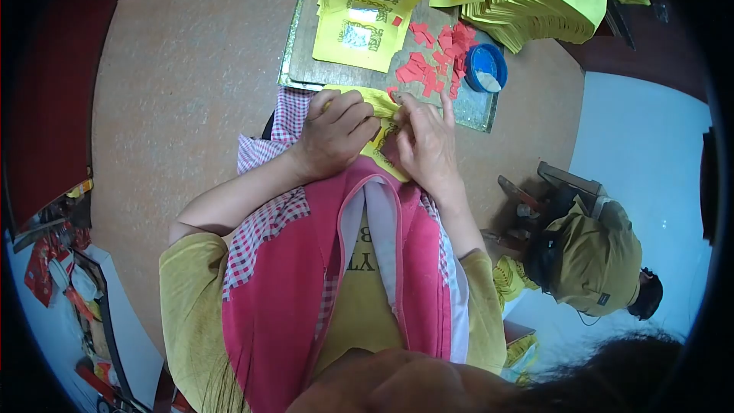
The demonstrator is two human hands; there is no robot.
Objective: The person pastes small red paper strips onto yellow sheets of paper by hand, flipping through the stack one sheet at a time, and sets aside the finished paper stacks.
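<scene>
Left grip: clamped on my yellow paper.
Right grip: I touch it; closure unclear.
Red scraps: loose, unused.

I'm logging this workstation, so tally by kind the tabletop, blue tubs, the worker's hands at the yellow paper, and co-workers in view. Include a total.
Tabletop: 1
Blue tub: 1
Hands at the yellow paper: 2 (left hand, right hand)
Co-worker: 1
Total: 5
</scene>
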